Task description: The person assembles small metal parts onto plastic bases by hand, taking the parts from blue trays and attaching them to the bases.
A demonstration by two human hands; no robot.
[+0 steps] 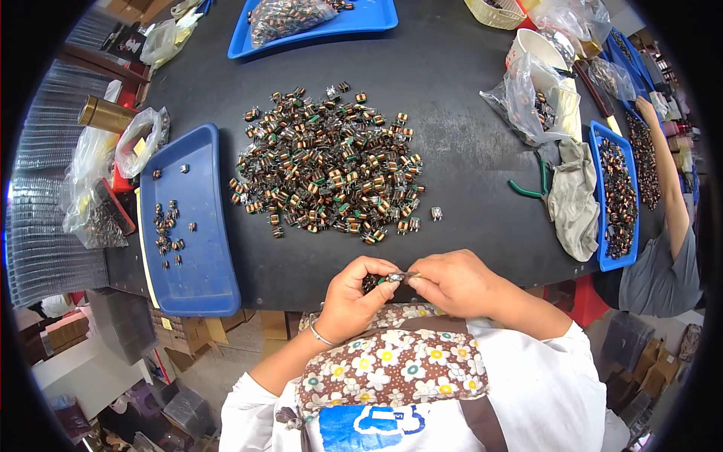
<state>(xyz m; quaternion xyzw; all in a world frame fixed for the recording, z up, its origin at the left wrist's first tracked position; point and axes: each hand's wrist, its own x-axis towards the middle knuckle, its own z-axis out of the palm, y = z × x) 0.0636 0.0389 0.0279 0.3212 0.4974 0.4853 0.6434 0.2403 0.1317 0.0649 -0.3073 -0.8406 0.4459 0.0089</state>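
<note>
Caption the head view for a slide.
Left hand and right hand meet at a small part before a heap of coils, a blue tray at left.

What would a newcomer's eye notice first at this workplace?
Probably the big heap of small copper-coloured and black wound components, in the middle of the dark flat tabletop. Next, at the near edge, the bare left hand and bare right hand, meeting at a small silvery part. To the left, a blue rectangular tray holds some scattered components.
</note>
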